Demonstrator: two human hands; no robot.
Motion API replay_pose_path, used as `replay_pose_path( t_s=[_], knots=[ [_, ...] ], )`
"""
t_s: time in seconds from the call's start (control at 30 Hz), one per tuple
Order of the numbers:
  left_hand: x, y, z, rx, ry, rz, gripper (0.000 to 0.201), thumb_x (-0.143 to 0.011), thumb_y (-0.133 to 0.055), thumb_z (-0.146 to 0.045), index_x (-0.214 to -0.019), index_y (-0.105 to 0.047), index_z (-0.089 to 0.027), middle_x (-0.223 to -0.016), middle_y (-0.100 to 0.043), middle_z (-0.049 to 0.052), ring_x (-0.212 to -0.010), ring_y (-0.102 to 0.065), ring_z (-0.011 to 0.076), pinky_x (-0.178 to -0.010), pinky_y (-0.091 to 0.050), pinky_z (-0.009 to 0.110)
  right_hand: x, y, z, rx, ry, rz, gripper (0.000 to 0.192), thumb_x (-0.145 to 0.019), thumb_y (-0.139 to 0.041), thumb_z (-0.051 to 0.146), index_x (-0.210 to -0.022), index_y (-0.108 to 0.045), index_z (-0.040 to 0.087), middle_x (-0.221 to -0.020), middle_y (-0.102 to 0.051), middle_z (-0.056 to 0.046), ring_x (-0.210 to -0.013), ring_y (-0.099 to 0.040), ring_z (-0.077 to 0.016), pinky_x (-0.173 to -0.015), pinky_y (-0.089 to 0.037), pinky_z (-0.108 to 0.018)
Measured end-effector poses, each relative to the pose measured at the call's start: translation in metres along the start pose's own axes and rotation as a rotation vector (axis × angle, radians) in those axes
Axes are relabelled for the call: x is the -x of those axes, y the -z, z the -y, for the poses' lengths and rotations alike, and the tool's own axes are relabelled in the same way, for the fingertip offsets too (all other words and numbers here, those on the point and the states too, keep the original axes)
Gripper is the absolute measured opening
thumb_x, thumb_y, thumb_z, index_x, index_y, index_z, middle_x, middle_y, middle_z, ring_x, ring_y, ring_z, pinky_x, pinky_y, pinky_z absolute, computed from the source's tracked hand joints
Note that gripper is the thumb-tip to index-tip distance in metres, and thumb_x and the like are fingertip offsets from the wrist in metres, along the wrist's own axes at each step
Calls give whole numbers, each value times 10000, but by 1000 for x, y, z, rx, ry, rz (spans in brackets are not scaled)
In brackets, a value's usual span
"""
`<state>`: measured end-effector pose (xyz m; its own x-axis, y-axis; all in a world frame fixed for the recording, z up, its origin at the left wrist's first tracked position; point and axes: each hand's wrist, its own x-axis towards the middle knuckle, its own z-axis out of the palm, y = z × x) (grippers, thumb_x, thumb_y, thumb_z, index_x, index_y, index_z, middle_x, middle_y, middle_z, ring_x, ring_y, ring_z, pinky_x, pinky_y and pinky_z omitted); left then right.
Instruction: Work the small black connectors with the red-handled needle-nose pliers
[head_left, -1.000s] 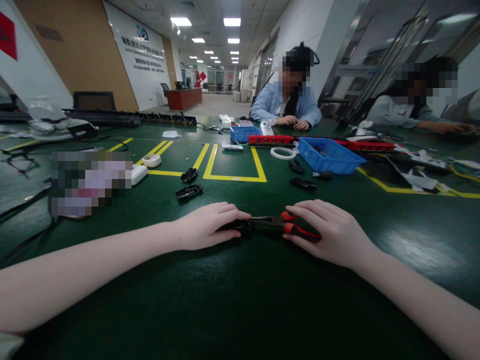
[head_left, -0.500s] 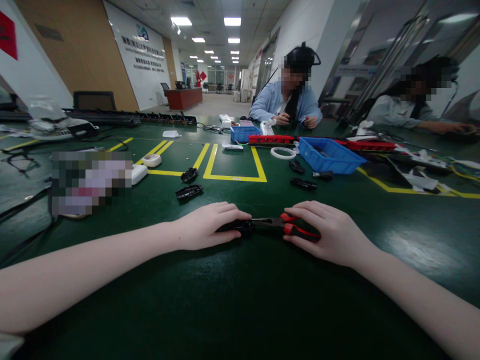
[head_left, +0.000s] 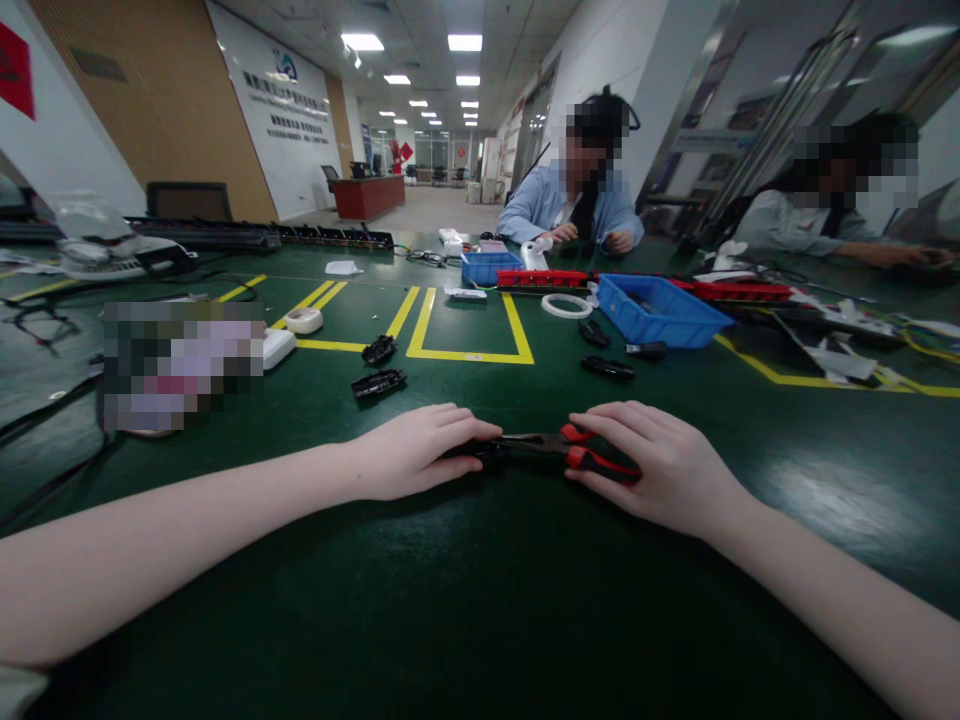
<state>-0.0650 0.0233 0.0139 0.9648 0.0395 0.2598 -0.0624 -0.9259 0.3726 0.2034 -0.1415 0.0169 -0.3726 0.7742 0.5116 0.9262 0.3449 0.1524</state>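
Note:
My right hand (head_left: 660,465) is closed round the red and black handles of a pair of long-nose pliers (head_left: 551,442). The jaws point left and reach a small black part (head_left: 491,455) that my left hand (head_left: 427,450) grips between thumb and fingers. Most of that black part is hidden under the left fingers, so its full shape does not show. Beyond my left hand lie two black plastic shells (head_left: 379,383). Past my right hand are several dark pieces, among them a long black shell (head_left: 607,368) and a black cylindrical piece (head_left: 646,350).
Blue bins (head_left: 660,315) stand across the green table (head_left: 465,600), beside a red rail (head_left: 544,280) and a white ring (head_left: 566,306). A blurred-out flat object (head_left: 187,365) and white cases lie at left. Two people sit opposite and at right.
My hands, the pliers and the black part stay almost in place. Across the table, the person in the blue shirt has shifted their hands slightly.

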Motion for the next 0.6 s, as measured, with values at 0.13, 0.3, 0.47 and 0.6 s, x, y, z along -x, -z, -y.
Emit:
replay_pose_path(
  t_s=[0.13, 0.3, 0.47, 0.6],
  knots=[
    [0, 1, -1, 13, 4, 2, 386, -999, -515, -234, -1377, -467, -171, -1164, -641, 113, -1043, -622, 236, -896, -501, 372, 0, 0, -1, -6, 6, 9, 393, -900, -627, 421, -1173, -615, 139, -1059, -702, -143, -899, -685, -255, -758, -588, -400],
    [-1, 1, -1, 28, 10, 11, 390, -993, -521, -233, -1375, -468, -171, -1188, -636, 117, -1055, -617, 239, -903, -502, 383, 0, 0, -2, -1, 5, 8, 396, -900, -626, 416, -1183, -614, 139, -1071, -700, -146, -909, -684, -261, -761, -585, -405],
    [0, 1, 0, 27, 2, 12, 394, -991, -524, -235, -1376, -467, -169, -1201, -631, 118, -1066, -613, 241, -909, -501, 383, -1, 0, -2, -9, 6, 15, 390, -902, -626, 410, -1179, -616, 136, -1071, -698, -146, -917, -682, -260, -767, -585, -404],
    [0, 1, 0, 21, 5, 11, 390, -991, -528, -239, -1371, -472, -174, -1206, -631, 118, -1071, -615, 241, -913, -500, 381, -1, -1, -3, -8, 17, 8, 398, -899, -630, 419, -1168, -618, 126, -1059, -696, -144, -906, -681, -257, -763, -584, -400]
  ],
)
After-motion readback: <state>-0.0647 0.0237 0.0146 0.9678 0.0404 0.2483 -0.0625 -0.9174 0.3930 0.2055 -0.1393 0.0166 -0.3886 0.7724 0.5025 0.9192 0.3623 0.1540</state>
